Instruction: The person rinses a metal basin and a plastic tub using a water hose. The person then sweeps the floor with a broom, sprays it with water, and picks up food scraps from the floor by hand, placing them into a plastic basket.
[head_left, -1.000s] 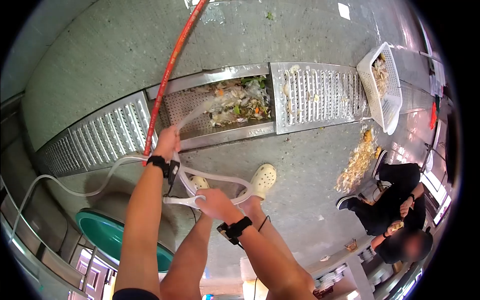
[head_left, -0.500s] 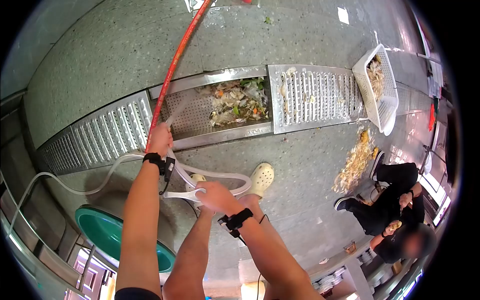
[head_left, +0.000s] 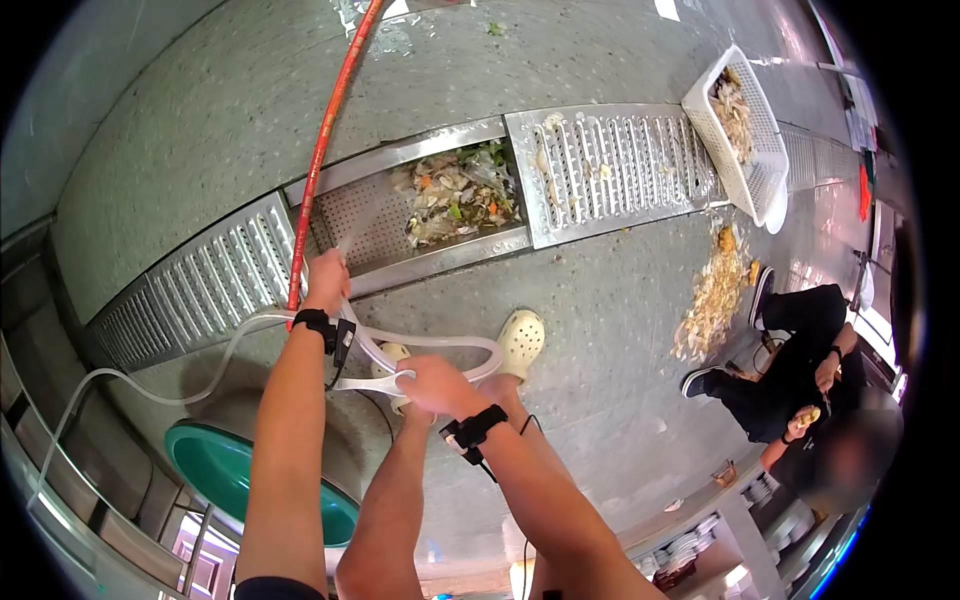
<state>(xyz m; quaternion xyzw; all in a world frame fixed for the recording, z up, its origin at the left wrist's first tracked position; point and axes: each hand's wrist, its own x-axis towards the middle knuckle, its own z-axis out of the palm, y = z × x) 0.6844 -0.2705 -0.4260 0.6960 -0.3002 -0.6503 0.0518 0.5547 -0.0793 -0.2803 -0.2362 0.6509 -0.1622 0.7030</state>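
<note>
My left hand [head_left: 327, 281] is wrapped round the clear hose near its end, by the left edge of the open drain trough [head_left: 352, 220]. Water sprays from the hose end over the perforated floor of the trough. Food scraps [head_left: 462, 195] lie heaped in the trough's right part. My right hand [head_left: 436, 386] is closed on a looped part of the hose [head_left: 455, 350], above my legs. A red hose [head_left: 328, 130] crosses the trough just beyond my left hand.
Metal grates [head_left: 610, 170] flank the trough. A white basket [head_left: 743, 165] with peelings stands at the right, with a pile of peelings [head_left: 715, 300] below it. A seated person [head_left: 800, 370] holds something small. A green tub [head_left: 215, 465] is at the lower left.
The view has shifted, so the basket and grates sit higher and the seated person farther right. The hose end now points more upright, at the trough's left part; both hands keep their hold.
</note>
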